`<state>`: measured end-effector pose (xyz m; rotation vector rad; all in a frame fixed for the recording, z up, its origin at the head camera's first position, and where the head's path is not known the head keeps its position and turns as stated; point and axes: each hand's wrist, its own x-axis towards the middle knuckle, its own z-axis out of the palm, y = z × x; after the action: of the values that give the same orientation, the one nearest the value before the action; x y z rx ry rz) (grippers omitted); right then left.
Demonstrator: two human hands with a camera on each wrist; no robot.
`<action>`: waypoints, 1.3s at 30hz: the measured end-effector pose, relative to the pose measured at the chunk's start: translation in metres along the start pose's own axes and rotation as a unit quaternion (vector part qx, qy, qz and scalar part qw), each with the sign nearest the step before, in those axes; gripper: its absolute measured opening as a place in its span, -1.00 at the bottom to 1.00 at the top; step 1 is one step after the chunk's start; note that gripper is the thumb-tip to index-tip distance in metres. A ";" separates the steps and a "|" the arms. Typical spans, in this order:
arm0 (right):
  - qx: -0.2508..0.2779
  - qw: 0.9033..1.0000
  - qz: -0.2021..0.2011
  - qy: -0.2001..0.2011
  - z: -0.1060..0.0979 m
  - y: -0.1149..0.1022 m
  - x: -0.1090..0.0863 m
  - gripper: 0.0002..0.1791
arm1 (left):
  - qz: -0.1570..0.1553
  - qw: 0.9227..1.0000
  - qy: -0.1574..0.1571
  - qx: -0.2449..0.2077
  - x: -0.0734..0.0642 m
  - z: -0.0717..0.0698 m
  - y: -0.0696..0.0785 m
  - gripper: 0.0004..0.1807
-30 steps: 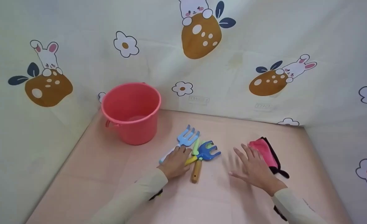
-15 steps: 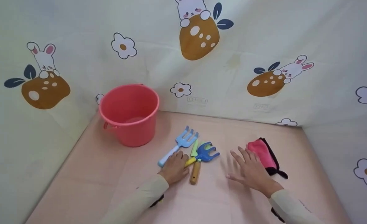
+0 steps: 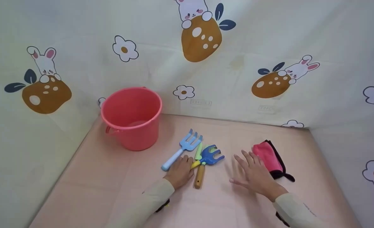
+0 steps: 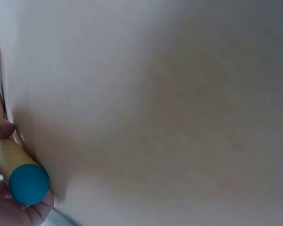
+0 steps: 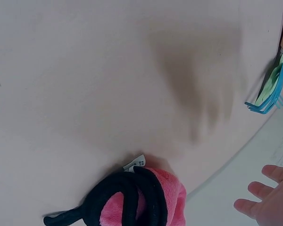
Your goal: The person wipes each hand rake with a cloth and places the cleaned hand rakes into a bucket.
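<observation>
– What spans the lower half of the frame?
– A pale pink surface (image 3: 212,209), faintly creased.
– And standing on it?
– A pink bucket (image 3: 139,137), upright, left of center.
– Lying there?
– A light blue hand fork (image 3: 182,148) at mid-frame, tines toward the top; near it, a wooden-handled tool (image 3: 199,175), its green head partly hidden by a blue rake (image 3: 209,155). Right of center, a pink-and-black cloth item (image 3: 268,156).

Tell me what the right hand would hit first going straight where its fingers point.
Likely the patterned backdrop: the right hand would seemingly pass between the blue rake and the pink-and-black cloth item, though depth is hard to judge.
</observation>
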<state>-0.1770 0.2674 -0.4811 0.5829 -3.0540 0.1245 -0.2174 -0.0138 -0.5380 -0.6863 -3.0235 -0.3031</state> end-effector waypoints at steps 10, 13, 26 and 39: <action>-0.006 1.000 0.006 -0.010 0.001 -0.001 -0.001 -0.01 | -0.003 1.000 -0.017 0.000 0.004 -0.004 0.002 -0.70; -0.007 1.000 0.008 -0.006 0.002 -0.001 0.000 -0.01 | 0.002 1.000 -0.023 -0.018 0.006 -0.007 0.003 -0.75; 0.003 1.000 0.020 0.011 0.002 0.004 0.001 -0.04 | -0.060 0.993 -0.039 -0.093 0.005 -0.018 0.002 -0.73; 0.070 0.989 0.114 0.057 0.005 0.056 0.003 -0.08 | -0.042 0.993 -0.004 -0.107 -0.006 -0.034 -0.005 -0.75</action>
<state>-0.2004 0.3184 -0.4898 0.2192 -3.0062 0.3654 -0.2143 -0.0275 -0.5064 -0.5708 -3.0612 -0.6355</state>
